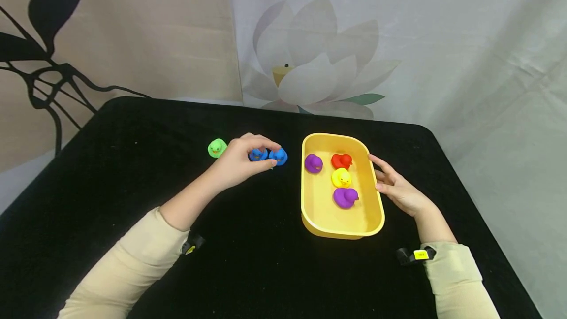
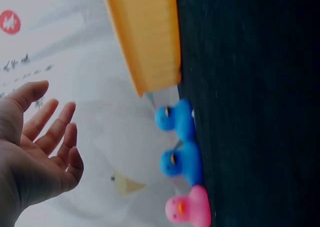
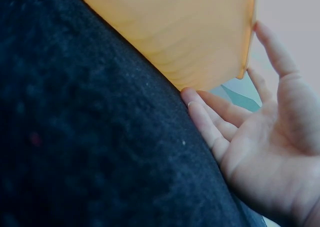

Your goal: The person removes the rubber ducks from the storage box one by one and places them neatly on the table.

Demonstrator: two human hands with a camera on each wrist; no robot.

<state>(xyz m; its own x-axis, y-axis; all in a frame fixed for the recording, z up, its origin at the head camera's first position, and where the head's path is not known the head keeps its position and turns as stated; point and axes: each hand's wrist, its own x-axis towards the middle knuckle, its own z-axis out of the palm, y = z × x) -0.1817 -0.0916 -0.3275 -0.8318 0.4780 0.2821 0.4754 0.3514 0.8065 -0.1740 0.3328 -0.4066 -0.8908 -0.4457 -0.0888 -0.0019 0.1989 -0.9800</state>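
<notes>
My left hand [image 1: 243, 159] hovers over two blue rubber ducks, one [image 1: 279, 156] beyond the fingertips and another [image 1: 258, 154] between thumb and fingers in the head view. The left wrist view shows this hand [image 2: 42, 147] apart from the ducks, fingers loosely bent, nothing held. A pink rubber duck [image 2: 189, 207] stands beside the blue pair there; the hand hides it in the head view. My right hand [image 1: 400, 188] touches the right side of a yellow tub [image 1: 343, 235], its fingertips [image 3: 192, 94] against the wall and thumb at the rim.
Inside the tub lie a red duck [image 1: 341, 161], a yellow duck [image 1: 341, 178] and two purple ducks, one [image 1: 313, 163] at the left wall and one [image 1: 345, 198] nearer me. A green duck [image 1: 217, 148] sits left of my left hand on the black tablecloth [image 1: 248, 260].
</notes>
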